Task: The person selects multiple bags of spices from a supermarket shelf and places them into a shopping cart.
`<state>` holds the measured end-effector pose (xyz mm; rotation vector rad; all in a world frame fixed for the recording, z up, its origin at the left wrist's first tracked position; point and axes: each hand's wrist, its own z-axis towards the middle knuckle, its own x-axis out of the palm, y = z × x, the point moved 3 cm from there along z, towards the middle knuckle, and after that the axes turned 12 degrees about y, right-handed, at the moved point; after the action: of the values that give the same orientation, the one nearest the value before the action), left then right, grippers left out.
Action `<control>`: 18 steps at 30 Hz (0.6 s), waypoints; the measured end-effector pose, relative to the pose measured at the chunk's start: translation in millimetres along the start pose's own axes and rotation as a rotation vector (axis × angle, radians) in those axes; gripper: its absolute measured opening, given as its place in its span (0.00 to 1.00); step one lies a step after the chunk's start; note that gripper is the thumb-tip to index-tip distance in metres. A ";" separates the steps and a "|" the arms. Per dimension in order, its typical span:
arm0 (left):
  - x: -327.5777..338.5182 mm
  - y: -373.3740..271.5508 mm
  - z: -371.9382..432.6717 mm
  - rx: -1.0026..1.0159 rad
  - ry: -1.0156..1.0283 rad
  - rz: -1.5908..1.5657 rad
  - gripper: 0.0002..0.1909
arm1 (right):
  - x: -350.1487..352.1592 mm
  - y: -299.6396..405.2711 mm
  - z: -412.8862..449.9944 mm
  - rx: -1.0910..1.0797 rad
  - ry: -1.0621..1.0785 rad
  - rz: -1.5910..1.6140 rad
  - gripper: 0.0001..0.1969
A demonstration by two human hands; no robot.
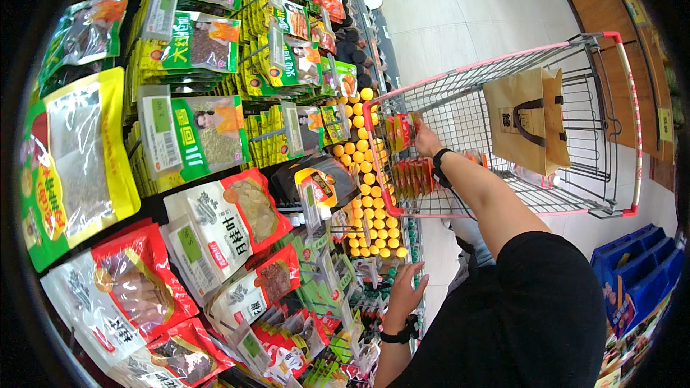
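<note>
My right hand (428,141), with a dark band on its wrist, reaches into the wire shopping cart (474,64). It grips a red packet (400,132) with yellow-green parts at the cart's end by the shelf. Beside that hand, several similar red packets (414,175) stand in a row inside the cart. My left hand (405,286), also with a dark wristband, holds nothing, its fingers apart. It hovers near the lower shelf goods, below rows of orange-capped bottles (372,191). Spice packets such as a white-and-red bay leaf bag (229,221) hang on the rack to my left.
A brown paper bag (517,124) with dark handles and a clear plastic bottle (533,177) lie in the cart. Green-and-yellow spice packets (207,134) hang on hooks with price tags. Blue display boxes (633,275) stand at the right. Pale floor tiles (458,0) stretch beyond the cart.
</note>
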<state>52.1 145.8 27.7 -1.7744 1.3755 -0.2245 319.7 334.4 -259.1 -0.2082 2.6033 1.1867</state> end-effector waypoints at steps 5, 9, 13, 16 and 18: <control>-2.5 16.3 11.5 -0.022 0.007 0.023 0.17 | 15.6 22.2 2.0 -0.012 0.174 0.017 0.40; 1.5 8.3 29.1 0.030 0.018 0.032 0.17 | -2.2 -2.1 13.0 -0.150 0.146 0.008 0.42; 2.5 13.2 19.3 0.039 -0.038 0.016 0.17 | 1.3 4.4 -9.0 -0.064 0.337 0.072 0.40; 5.0 14.9 3.5 0.015 -0.071 0.007 0.17 | 6.4 -12.8 -12.2 0.070 0.388 0.313 0.42; 10.6 14.7 -7.1 0.036 -0.090 0.001 0.17 | -3.2 -26.5 -15.0 0.089 0.312 0.259 0.40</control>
<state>41.5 132.7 18.0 -1.7333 1.3005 -0.1666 326.3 305.7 -267.7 -0.0392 3.0237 1.1980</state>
